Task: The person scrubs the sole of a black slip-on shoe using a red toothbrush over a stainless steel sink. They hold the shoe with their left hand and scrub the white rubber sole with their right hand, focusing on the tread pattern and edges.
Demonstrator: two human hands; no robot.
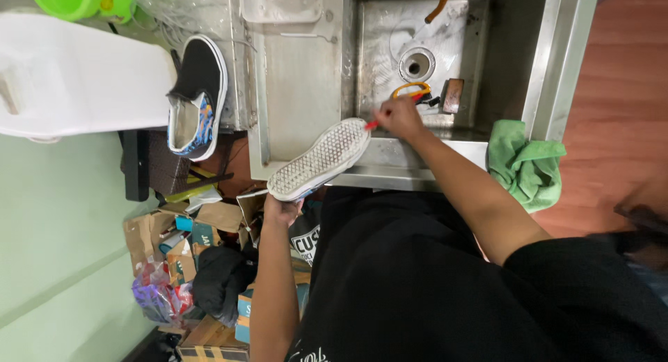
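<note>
The person's left hand (280, 210) grips a slip-on shoe (321, 159) at its heel end, fingers curled under and around it, though the fingertips themselves are hidden behind the shoe. The shoe is turned sole-up, so that its pale waffle-patterned sole faces the camera, and its toe end reaches over the front rim of the steel sink (417, 153); held this way, the whole sole lies open to the tool and whatever comes off it can fall toward the basin rather than onto the person's black clothing. The right hand (399, 116) is closed around a thin red-handled tool (371, 124), probably a small brush, whose working end meets the toe of the sole; the fingers look bunched tight on the handle, but which of them do the pinching cannot be told from this angle. The right forearm crosses the sink's front edge, which seems to steady the stroke. Just beyond the right hand, inside the basin, lie orange-handled scissors (410, 90) and a small brownish block (452, 95), near the drain (416, 64), within easy reach. The second shoe (197, 101) of the pair, black with a patterned lining, rests on its side on the counter beside the sink, apart from the wet basin. A green cloth (527, 166) hangs over the sink's front edge on the person's right. Below the counter sits a heap of cardboard boxes (202, 230) and bags.
</note>
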